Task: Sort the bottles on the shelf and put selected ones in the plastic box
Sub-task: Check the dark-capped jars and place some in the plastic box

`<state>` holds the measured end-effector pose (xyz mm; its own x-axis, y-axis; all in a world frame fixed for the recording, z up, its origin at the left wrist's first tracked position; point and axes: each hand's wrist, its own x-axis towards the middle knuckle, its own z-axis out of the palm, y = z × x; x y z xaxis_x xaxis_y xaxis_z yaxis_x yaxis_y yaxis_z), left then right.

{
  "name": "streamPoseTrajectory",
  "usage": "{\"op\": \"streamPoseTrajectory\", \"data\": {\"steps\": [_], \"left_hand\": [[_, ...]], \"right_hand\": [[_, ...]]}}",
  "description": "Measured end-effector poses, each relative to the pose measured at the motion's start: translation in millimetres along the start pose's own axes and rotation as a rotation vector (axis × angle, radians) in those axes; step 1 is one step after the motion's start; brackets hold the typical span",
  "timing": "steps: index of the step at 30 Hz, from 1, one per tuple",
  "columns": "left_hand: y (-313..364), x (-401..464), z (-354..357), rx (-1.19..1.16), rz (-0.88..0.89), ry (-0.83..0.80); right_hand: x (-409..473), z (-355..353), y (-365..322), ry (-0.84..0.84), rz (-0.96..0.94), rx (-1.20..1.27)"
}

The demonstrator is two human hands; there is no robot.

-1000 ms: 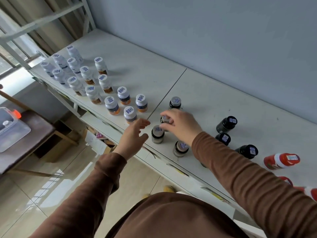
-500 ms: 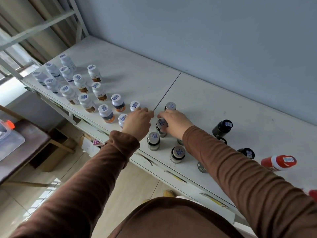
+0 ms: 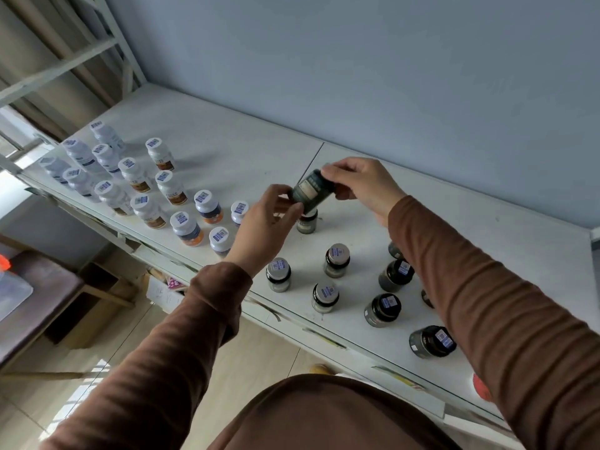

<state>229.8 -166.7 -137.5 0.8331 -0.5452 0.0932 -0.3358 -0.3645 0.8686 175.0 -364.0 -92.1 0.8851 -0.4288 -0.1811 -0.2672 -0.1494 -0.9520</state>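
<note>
Bottle (image 3: 312, 190) was tilted and lifted off the shelf (image 3: 341, 261). I had my right hand (image 3: 363, 186) pinching its cap end, left hand (image 3: 269, 219) gripping its base, right above another dark bottle (image 3: 306, 222) standing beneath.

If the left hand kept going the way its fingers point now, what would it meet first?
The left hand points up and right, and its fingers already touch the dark bottle held tilted above the shelf, which the right hand grips at the cap end. That bottle is first.
</note>
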Motion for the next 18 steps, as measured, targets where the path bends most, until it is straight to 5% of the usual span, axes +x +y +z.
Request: {"op": "streamPoseTrajectory", "data": {"steps": [8,13,18], "left_hand": [[24,1,2,-0.872,-0.406,-0.237],[26,-2,2,-0.981,-0.512,-0.380],[22,-2,2,-0.952,-0.389,-0.239]], "right_hand": [[-9,6,-27,0.036,-0.030,-0.003],[-8,9,-35,0.065,-0.095,-0.111],[-5,5,-26,0.034,-0.215,-0.251]]}}
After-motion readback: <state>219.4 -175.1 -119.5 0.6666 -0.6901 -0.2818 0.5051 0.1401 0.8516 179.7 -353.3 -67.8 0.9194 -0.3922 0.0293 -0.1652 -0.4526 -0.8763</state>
